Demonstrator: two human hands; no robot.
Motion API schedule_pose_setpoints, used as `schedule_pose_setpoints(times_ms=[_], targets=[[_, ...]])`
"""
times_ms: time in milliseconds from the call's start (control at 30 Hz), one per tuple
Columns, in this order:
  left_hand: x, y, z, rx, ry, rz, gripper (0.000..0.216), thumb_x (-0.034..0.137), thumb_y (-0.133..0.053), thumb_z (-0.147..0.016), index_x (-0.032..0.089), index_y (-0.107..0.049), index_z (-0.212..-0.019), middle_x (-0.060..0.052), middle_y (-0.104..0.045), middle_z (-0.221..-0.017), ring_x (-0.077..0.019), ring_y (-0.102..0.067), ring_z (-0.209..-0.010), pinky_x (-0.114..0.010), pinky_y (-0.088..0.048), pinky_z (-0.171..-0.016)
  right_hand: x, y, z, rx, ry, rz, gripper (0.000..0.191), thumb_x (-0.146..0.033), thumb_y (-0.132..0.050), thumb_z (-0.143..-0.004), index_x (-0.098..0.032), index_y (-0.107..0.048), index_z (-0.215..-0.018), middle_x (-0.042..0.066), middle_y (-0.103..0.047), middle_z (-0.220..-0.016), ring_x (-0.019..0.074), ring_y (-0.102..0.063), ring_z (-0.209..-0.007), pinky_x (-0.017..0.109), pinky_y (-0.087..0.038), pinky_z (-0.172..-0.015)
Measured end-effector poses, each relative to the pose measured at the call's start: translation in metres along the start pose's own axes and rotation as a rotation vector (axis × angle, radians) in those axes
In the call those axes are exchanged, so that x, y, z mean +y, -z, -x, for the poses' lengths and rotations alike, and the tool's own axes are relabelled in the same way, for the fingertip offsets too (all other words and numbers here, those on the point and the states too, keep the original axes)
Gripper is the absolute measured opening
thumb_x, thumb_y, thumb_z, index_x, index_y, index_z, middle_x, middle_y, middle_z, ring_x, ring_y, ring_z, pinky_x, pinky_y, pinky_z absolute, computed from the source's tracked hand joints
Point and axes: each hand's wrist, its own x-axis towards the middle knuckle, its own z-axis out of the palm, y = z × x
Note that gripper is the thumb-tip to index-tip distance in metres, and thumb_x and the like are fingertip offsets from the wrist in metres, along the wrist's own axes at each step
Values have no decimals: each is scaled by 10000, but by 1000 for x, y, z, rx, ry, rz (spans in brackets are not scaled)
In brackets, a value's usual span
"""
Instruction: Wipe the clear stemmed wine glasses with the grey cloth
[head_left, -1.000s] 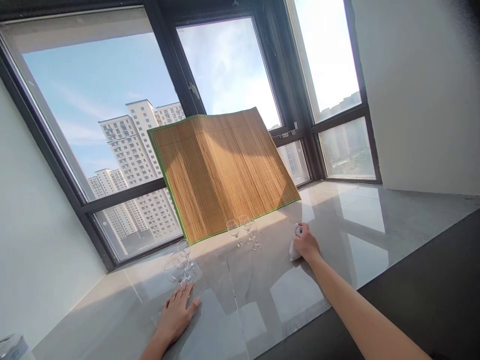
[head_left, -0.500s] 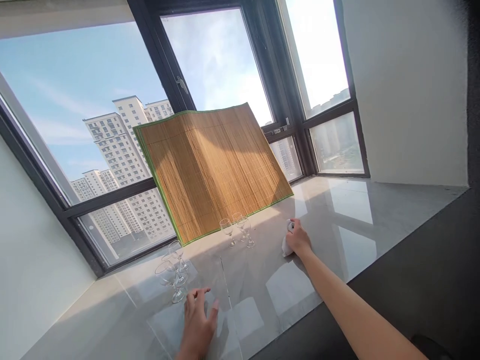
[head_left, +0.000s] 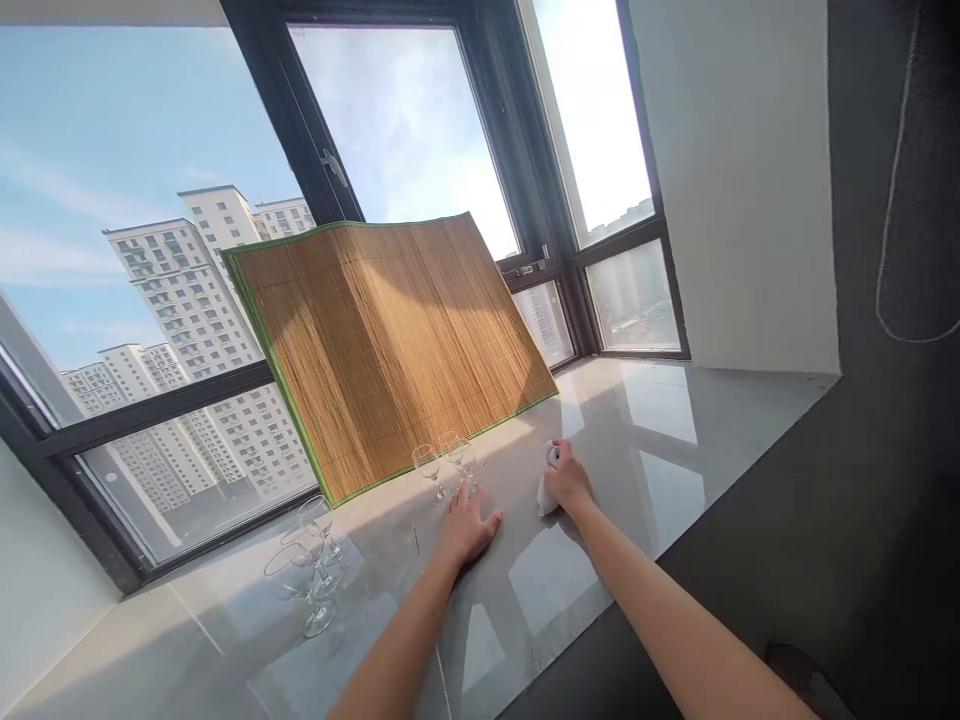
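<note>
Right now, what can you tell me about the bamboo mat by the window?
The bamboo mat is a tan sheet of thin slats with a green border, creased vertically left of centre. It stands tilted back against the dark window frame, its bottom edge on the stone sill. Stemmed glasses stand just before it. Neither the left hand, flat on the sill, nor the right hand, gripping a white cloth, touches it.
</note>
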Motion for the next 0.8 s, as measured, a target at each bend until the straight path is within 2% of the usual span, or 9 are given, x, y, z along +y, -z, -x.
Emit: schedule_pose_setpoints(times_ms=[67,133,233,333,433,500,633,800], targets=[[6,0,-9,-28,12,-19,632,512,-448,-878,237,-456,-1447,-90,-383,-1544,-295,-321,-1422,-450,-231,-1172,0,1,0,0,5,0,546,-144,-476,-791,-234,-439,-1328,111,-647,-1194,264,-623,-1006,326,-435,-788],[7,2,-4,-33,-22,-22,601,496,-434,-882,224,-505,-1413,-101,-465,-1487,-276,-386,-1383,-433,-253,-1163,-1,1,1,-2,8,-2,541,-144,-471,-794,-229,-439,-1327,119,-645,-1197,271,-622,-1018,331,-433,-794],[0,9,30,-51,-156,2,600,515,-467,-861,269,-514,-1406,-72,-498,-1462,-259,-436,-1343,-414,-266,-1160,-1,1,0,-10,6,-6,535,-146,-457,-801,-214,-430,-1331,138,-639,-1201,290,-617,-1025,346,-430,-793],[-24,20,79,-69,-217,21,622,549,-483,-850,335,-470,-1433,-26,-461,-1496,-256,-413,-1362,-417,-238,-1176,1,-1,-1,-9,7,9,530,-161,-463,-804,-211,-433,-1331,140,-640,-1192,287,-621,-1004,341,-428,-786],[-64,32,112,-23,-61,-24,595,549,-437,-875,320,-490,-1422,-43,-487,-1475,-260,-405,-1372,-445,-195,-1192,3,-2,-2,-10,4,26,532,-172,-469,-804,-207,-433,-1333,140,-647,-1171,282,-626,-979,335,-426,-769],[-96,39,116,7,98,-64,584,532,-391,-897,292,-499,-1417,-54,-482,-1480,-257,-390,-1386,-473,-177,-1193,4,-2,-1,-10,4,30,536,-174,-470,-802,-207,-431,-1335,141,-644,-1175,286,-625,-980,333,-424,-758],[-146,45,95,50,383,-103,611,579,-332,-911,281,-483,-1422,-74,-427,-1521,-260,-329,-1429,-501,-194,-1178,3,1,2,-16,-2,45,531,-188,-467,-815,-207,-422,-1344,144,-640,-1186,289,-624,-996,327,-424,-746],[-169,41,63,58,484,-139,703,616,-318,-894,204,-434,-1452,-142,-318,-1572,-321,-265,-1456,-567,-155,-1170,-1,4,5,-22,-12,42,515,-195,-456,-825,-209,-422,-1338,137,-649,-1163,284,-632,-978,326,-429,-735]])
